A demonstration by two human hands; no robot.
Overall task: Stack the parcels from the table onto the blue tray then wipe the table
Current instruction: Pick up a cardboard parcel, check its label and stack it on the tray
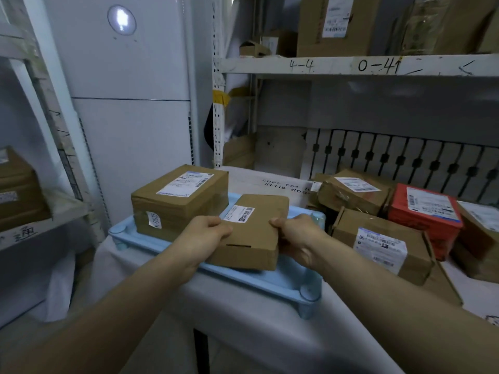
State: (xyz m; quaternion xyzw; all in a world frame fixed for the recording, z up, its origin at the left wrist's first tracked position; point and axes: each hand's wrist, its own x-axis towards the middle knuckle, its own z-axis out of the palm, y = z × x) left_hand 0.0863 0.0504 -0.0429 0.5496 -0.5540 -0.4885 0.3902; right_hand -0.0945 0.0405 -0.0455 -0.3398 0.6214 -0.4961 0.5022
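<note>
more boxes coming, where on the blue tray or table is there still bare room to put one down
Bare tray floor shows at the near right corner of the blue tray, right of the flat parcel both hands grip. The tall parcel fills the tray's left. The white tablecloth in front of the tray is bare. The right, around the red parcel, is crowded.

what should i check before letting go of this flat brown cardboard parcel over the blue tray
1. Both hands grip the flat brown cardboard parcel, left hand, right hand: ok.
2. Parcel above the light blue plastic tray: ok.
3. Parcel resting flat on tray: cannot tell.
4. Room beside the large taped brown box on the tray: ok.
5. Table cleared: not ok; the red parcel and brown ones remain.
</note>
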